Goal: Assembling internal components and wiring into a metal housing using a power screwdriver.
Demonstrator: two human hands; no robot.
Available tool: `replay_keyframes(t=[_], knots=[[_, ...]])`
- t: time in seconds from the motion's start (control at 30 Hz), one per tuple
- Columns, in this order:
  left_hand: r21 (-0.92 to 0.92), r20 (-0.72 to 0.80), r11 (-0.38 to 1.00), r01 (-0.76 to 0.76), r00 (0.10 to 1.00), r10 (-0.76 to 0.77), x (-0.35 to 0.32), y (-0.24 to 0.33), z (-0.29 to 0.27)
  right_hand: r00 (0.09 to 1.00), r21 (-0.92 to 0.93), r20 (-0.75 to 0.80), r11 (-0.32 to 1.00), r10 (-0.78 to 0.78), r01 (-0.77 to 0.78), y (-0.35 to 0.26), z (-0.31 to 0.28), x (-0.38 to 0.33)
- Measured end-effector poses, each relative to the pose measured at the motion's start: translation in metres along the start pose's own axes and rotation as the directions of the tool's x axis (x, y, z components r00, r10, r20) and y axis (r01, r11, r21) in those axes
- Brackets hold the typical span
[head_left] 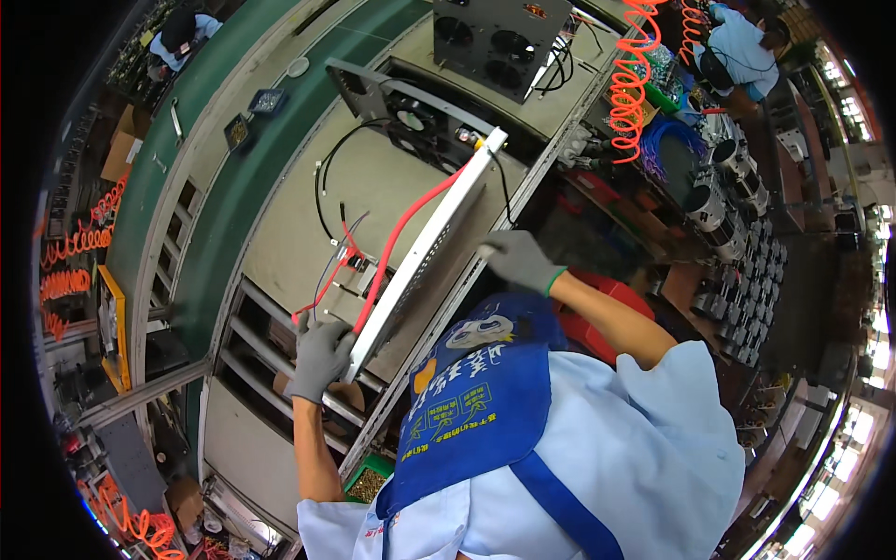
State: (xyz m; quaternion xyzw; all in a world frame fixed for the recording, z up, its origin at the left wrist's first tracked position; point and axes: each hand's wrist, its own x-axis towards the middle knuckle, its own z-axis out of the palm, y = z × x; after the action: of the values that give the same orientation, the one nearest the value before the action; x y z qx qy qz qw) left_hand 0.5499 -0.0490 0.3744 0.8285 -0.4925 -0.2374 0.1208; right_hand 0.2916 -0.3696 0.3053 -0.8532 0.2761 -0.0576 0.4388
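Observation:
An open metal chassis (422,257) with a long white side panel lies across the workbench before me. Its dark end panel (411,117) carries fans, and a thick red cable (397,233) runs along the inside. My left hand (324,357), in a grey glove, is closed at the chassis's near left end, beside the red cable's lower end; what lies between its fingers is hidden. Thin red and black wires (350,254) spread out near it. My right hand (527,261), also gloved, is over the bench's near edge below a hanging black cable (505,182), fingers loosely extended, nothing visible in them.
A second dark fan unit (499,47) stands farther along the bench. Beyond lies a green conveyor belt (210,219) with small dark trays (267,101). An orange coiled hose (630,93) hangs at upper right. Metal rollers (271,341) are at left. Two people work farther off.

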Motion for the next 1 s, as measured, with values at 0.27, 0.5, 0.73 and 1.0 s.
replay_keyframes(t=[0.27, 0.5, 0.73, 1.0], knots=[[0.079, 0.189, 0.976, 0.202, 0.958, -0.213, -0.008, 0.003, -0.013, 0.633, 0.541, -0.058, 0.557, 0.772, -0.63, 0.286, -0.099, 0.056], [0.361, 0.363, 0.907, 0.215, 0.864, -0.349, -0.008, 0.01, -0.019, 0.713, 0.68, 0.007, 0.52, 0.701, -0.518, 0.424, -0.115, 0.12], [0.567, 0.425, 0.819, 0.08, 0.824, -0.375, 0.013, 0.01, -0.016, 0.781, 0.653, 0.056, 0.569, 0.622, -0.5, 0.482, -0.13, 0.126], [0.434, 0.54, 0.891, 0.132, 0.753, -0.374, 0.025, 0.008, -0.036, 0.907, 0.242, -0.381, 0.966, 0.178, -0.088, 0.361, -0.208, 0.086]])
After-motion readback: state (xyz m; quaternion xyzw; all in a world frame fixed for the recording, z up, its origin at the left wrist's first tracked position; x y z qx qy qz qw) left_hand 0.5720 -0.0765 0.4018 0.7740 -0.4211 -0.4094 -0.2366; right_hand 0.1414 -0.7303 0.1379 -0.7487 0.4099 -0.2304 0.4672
